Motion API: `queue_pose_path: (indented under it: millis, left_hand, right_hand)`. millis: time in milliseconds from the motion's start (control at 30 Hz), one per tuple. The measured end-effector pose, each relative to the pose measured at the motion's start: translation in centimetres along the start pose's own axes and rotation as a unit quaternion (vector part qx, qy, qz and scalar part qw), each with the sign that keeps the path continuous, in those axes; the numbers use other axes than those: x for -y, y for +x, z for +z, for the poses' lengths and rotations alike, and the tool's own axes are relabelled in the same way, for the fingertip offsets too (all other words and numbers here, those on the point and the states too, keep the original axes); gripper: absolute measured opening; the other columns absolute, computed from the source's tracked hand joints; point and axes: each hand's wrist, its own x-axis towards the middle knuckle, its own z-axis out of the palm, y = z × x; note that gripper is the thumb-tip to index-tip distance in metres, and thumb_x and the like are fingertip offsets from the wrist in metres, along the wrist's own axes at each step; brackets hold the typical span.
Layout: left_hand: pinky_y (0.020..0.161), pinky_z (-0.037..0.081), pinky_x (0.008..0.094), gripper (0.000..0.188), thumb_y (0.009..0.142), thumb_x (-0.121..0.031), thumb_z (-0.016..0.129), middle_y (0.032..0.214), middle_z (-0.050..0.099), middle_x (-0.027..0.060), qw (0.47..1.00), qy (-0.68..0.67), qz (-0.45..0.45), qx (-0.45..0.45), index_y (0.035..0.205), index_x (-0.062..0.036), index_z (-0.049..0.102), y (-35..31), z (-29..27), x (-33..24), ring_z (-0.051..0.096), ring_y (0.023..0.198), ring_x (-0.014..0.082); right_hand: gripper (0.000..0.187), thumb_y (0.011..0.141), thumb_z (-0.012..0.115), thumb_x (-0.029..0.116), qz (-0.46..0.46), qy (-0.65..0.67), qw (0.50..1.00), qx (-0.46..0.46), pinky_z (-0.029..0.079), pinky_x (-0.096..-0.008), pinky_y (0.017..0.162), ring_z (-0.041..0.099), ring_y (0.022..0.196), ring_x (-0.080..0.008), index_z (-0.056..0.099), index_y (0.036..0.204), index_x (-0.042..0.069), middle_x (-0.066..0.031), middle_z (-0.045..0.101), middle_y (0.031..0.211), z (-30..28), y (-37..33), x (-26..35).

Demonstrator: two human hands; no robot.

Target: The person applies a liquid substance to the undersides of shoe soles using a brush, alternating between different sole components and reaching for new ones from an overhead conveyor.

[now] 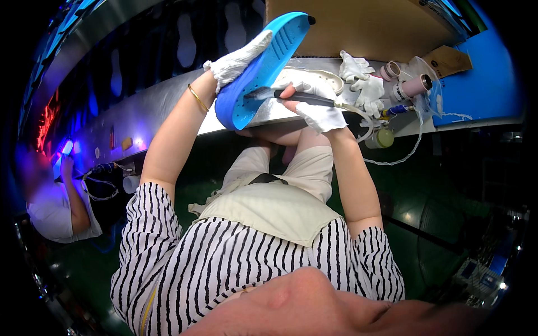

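Note:
My left hand (244,57), in a white knit glove, is closed on a blue shoe sole (284,45). It holds the sole tilted up above the bench edge, with its inner face, ridged at the upper end, turned to the right. My right hand (320,109), partly covered in white with bare fingertips showing, grips a dark-handled brush (311,99). The brush's tip is at the inner face of the sole's lower end; whether it touches cannot be made out. Behind my right hand lies an off-white sole (335,81), partly hidden.
White gloves (355,67), a pink tape roll (390,70) and a pink cylinder (416,85) lie on the right of the bench. A pale hose (367,130) curls there. Behind stands a cardboard box (358,31). Dark racks hold pale soles (186,39). Another person (61,207) works far left.

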Motion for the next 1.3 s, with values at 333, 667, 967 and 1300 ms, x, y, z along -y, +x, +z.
queue_pose_path:
  millis: [333, 667, 967, 1300]
  left_hand:
    - [0.079, 0.055, 0.0321, 0.076, 0.081, -0.064, 0.050, 0.113, 0.059, 0.0142, 0.931, -0.298, 0.210, 0.006, 0.129, -0.0060, 0.046, -2.0, -1.9, -1.4, 0.062, 0.095, 0.0223]
    - [0.096, 0.041, 0.0544, 0.063, 0.087, -0.038, 0.050, 0.126, 0.048, 0.0262, 0.790, -0.557, 0.025, 0.255, 0.133, 0.0034, 0.036, -3.0, -0.5, 8.7, 0.052, 0.112, 0.0402]
    - [0.094, 0.047, 0.0386, 0.078, 0.083, -0.066, 0.044, 0.126, 0.048, 0.0142, 0.878, -0.471, 0.058, 0.064, 0.137, -0.0111, 0.034, -2.5, 6.3, 11.0, 0.052, 0.111, 0.0241]
    - [0.099, 0.041, 0.0424, 0.079, 0.084, -0.066, 0.041, 0.130, 0.047, 0.0159, 0.843, -0.523, 0.096, 0.083, 0.136, -0.0076, 0.035, -1.2, 4.7, 10.7, 0.050, 0.114, 0.0302]
  right_hand:
    - [0.018, 0.073, 0.067, -0.006, -0.027, 0.018, 0.996, -0.078, 0.048, -0.0249, 0.074, 0.060, 0.083, -0.0130, 0.060, 0.088, 0.003, -0.0051, 0.063, 0.089, -2.1, -0.6, 0.3]
    - [0.025, 0.074, 0.069, -0.004, -0.040, 0.092, 0.973, -0.206, 0.049, -0.0228, 0.068, 0.060, 0.073, -0.0099, 0.057, 0.095, 0.002, -0.0060, 0.064, 0.082, 0.4, -0.9, -2.2]
    - [0.022, 0.075, 0.066, -0.007, -0.086, -0.096, 0.982, -0.137, 0.051, -0.0238, 0.066, 0.061, 0.071, -0.0102, 0.055, 0.092, 0.004, -0.0059, 0.063, 0.084, 2.3, -1.2, -0.5]
    - [0.023, 0.070, 0.070, 0.002, -0.152, -0.074, 0.977, -0.132, 0.048, -0.0250, 0.065, 0.061, 0.070, -0.0160, 0.059, 0.089, 0.005, -0.0077, 0.060, 0.079, 3.6, -2.1, -1.8]
